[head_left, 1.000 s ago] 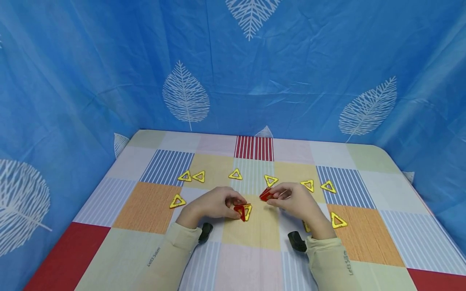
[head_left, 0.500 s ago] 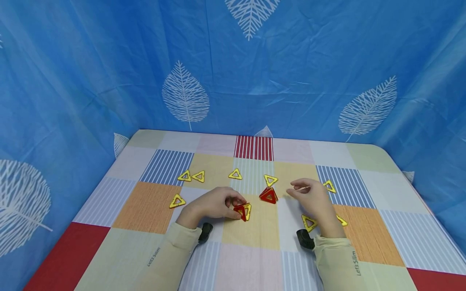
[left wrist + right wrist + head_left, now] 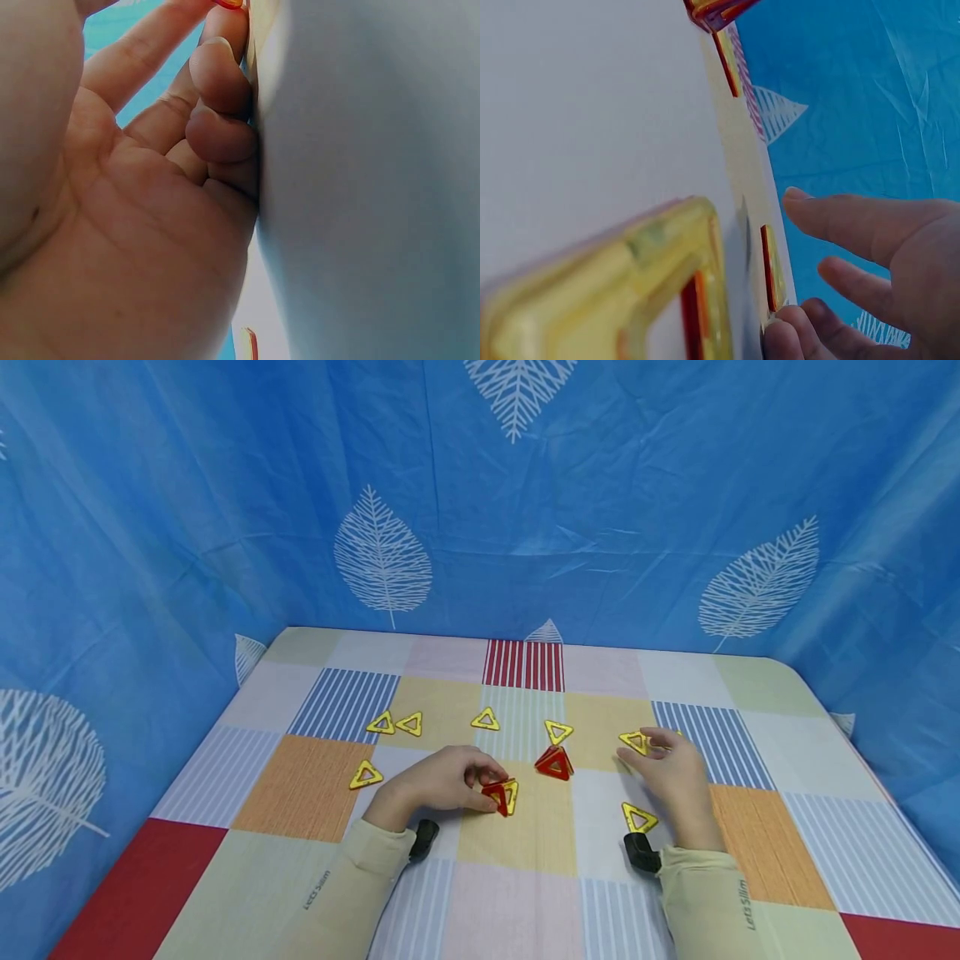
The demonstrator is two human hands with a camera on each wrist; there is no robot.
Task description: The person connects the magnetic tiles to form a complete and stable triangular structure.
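Observation:
In the head view my left hand (image 3: 446, 779) pinches a red triangular magnetic tile (image 3: 496, 795) that stands tilted against a yellow tile (image 3: 512, 795). Only a sliver of red tile (image 3: 229, 3) shows past the fingers in the left wrist view. My right hand (image 3: 675, 785) holds nothing; thumb and fingers are parted over the right edge of a yellow triangular tile (image 3: 633, 742) lying on the cloth. That same tile (image 3: 774, 266) appears edge-on beside the fingers in the right wrist view. Between the hands stands a small red pyramid of tiles (image 3: 555, 763).
Yellow triangular tiles lie around: one (image 3: 558, 732) right behind the pyramid, one (image 3: 485, 719) at centre back, one (image 3: 365, 774) at the left, and one (image 3: 638, 818) by the right wrist camera (image 3: 642, 852). A patchwork cloth (image 3: 517, 910) covers the table; a blue curtain (image 3: 585, 527) hangs behind.
My right hand has let go of the red pyramid, leaving it standing, and has moved right to a yellow tile. The left hand has stayed in place with its tile.

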